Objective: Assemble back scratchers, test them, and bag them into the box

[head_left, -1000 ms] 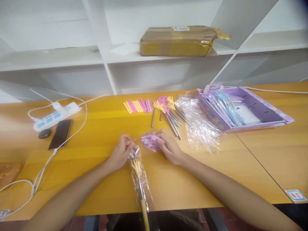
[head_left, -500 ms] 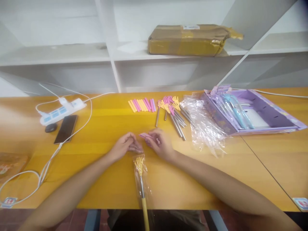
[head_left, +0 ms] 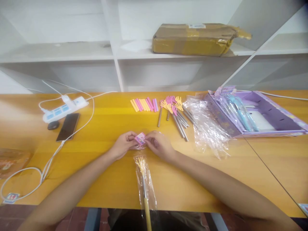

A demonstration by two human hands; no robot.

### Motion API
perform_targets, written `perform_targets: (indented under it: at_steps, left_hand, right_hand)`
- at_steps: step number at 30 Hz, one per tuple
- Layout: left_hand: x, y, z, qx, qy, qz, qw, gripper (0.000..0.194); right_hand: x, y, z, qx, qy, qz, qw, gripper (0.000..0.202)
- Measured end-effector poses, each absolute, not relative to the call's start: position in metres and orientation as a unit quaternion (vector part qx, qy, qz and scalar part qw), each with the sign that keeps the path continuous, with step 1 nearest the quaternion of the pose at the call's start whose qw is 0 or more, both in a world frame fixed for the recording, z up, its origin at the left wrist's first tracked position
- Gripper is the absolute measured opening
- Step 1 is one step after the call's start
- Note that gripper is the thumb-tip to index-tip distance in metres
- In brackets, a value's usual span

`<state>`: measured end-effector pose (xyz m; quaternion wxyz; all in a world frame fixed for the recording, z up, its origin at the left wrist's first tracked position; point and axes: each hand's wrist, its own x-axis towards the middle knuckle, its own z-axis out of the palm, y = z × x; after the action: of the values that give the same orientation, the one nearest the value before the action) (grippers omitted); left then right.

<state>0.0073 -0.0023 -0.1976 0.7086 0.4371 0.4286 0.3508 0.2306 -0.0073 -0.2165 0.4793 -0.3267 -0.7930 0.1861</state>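
Observation:
Between my hands is a small pink printed card [head_left: 140,138], pinched at its left side by my left hand [head_left: 124,145]. The thumb and fingertips of my right hand [head_left: 160,145] close on its right edge; the rest of that hand's grip is hidden. A bit of clear film [head_left: 139,147] shows just under the card. Below the hands lies a back scratcher [head_left: 144,184] with a yellow hand-shaped head, metal shaft and yellow handle, inside a clear bag [head_left: 152,194]. Its handle sticks out past the table's front edge.
Beyond my hands lie pink, yellow and purple tubes [head_left: 144,105] and several metal-shafted scratcher heads [head_left: 178,125]. Clear bags [head_left: 209,125] sit beside a purple box [head_left: 279,130] holding wrapped items. Leftward are a phone [head_left: 68,126], a power strip [head_left: 62,110] and white cables [head_left: 48,163].
The pink card has shifted left from my right hand's fingers to between both hands and turned its printed face up. My left fingers now grip it. The view has shifted slightly.

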Motion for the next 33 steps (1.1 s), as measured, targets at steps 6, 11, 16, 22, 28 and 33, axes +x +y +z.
perform_targets:
  at_steps: [6, 11, 16, 22, 28, 33]
  left_hand:
    - [0.0069, -0.0028, -0.1973, 0.435, 0.429, 0.358, 0.706, 0.048]
    - [0.0072, -0.0033, -0.1992, 0.444, 0.424, 0.377, 0.694, 0.050]
    - [0.0072, -0.0032, -0.2001, 0.453, 0.424, 0.387, 0.682, 0.045]
    - [0.0075, -0.0032, -0.1984, 0.456, 0.425, 0.385, 0.680, 0.045]
    - [0.0071, -0.0030, -0.1969, 0.461, 0.438, 0.364, 0.680, 0.040]
    - [0.0060, -0.0028, -0.1965, 0.462, 0.439, 0.356, 0.684, 0.042]
  right_hand:
    - [0.2333, -0.0080, -0.2114, -0.321, -0.796, 0.193, 0.475, 0.021]
    - [0.2348, -0.0073, -0.2093, -0.273, -0.820, 0.175, 0.473, 0.019]
    - [0.2353, -0.0077, -0.2102, -0.261, -0.823, 0.182, 0.470, 0.020]
    - [0.2367, -0.0076, -0.2109, -0.256, -0.835, 0.178, 0.453, 0.023]
    - [0.2376, -0.0077, -0.2148, -0.245, -0.851, 0.161, 0.435, 0.031]
    - [0.2380, -0.0069, -0.2167, -0.220, -0.867, 0.128, 0.428, 0.034]
